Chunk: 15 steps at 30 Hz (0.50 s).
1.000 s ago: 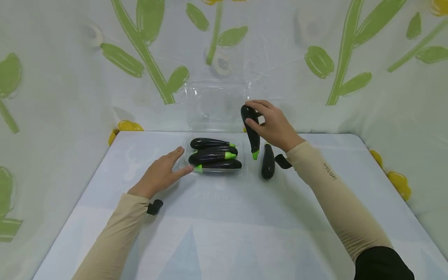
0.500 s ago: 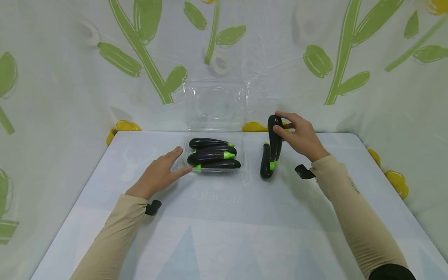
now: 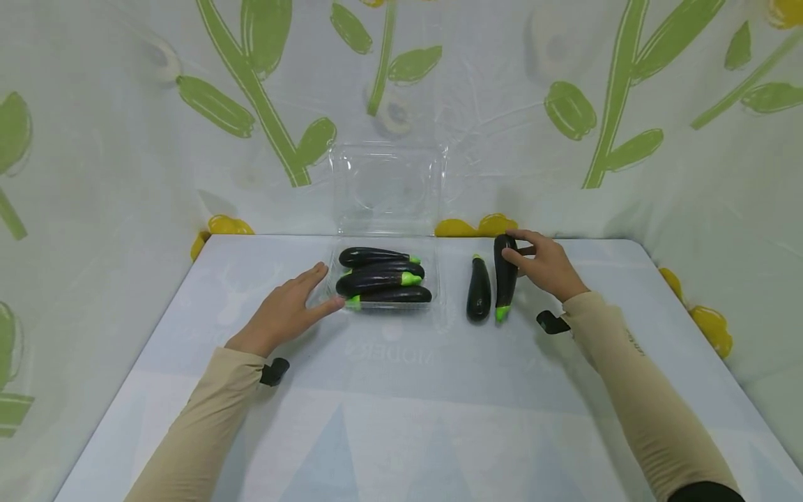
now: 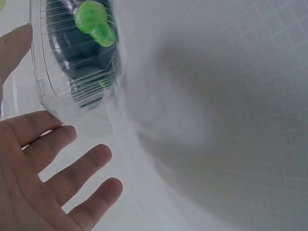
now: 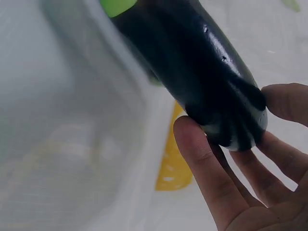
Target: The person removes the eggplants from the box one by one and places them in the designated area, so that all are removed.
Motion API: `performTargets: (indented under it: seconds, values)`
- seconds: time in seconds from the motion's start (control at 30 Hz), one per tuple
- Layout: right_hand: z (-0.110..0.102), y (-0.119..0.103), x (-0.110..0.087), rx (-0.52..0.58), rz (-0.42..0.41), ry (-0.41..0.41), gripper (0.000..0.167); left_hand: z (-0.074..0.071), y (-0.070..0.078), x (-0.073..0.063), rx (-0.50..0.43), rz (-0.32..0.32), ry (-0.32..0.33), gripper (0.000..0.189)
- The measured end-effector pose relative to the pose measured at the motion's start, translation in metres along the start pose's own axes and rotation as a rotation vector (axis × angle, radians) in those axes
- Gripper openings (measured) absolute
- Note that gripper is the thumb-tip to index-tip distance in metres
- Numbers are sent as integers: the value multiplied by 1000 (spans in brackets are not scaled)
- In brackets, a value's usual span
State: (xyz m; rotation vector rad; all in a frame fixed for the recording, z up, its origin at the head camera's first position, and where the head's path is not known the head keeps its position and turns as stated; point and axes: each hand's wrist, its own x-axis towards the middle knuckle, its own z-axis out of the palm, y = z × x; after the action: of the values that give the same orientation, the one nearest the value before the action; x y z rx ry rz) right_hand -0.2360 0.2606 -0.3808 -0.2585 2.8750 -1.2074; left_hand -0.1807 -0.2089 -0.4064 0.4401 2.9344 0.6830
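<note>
My right hand (image 3: pixel 547 268) pinches the rounded far end of an eggplant (image 3: pixel 505 277), thumb on 1 side and fingers on the other, its green stem end pointing back toward me. At 0.5 s ago I held it higher, overlapping the loose eggplant (image 3: pixel 479 291) from my viewpoint; now it is lower and to the right, with a narrow gap between the 2. I cannot tell whether its green tip touches the table (image 3: pixel 389 432). The loose eggplant lies where it did, green end away from me. My left hand (image 3: pixel 285 310) has stayed put beside the clear plastic box (image 3: pixel 437 282), fingers extended and gripping nothing, thumb spread toward the near corner; I cannot tell whether each fingertip presses the rim. The 4 eggplants (image 3: pixel 379 280) inside lie as they did, crosswise, and the raised clear lid (image 3: pixel 389 185) has not moved.
</note>
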Motion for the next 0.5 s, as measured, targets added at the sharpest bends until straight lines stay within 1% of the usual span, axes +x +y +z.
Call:
performTargets:
  seconds: [0.23, 0.5]
  values:
    - [9, 9, 4, -13, 29, -53, 63, 0, -1, -1, 1, -6, -3, 92]
    - [15, 17, 11, -71, 57, -96, 61, 0, 0, 1, 4, -8, -3, 92]
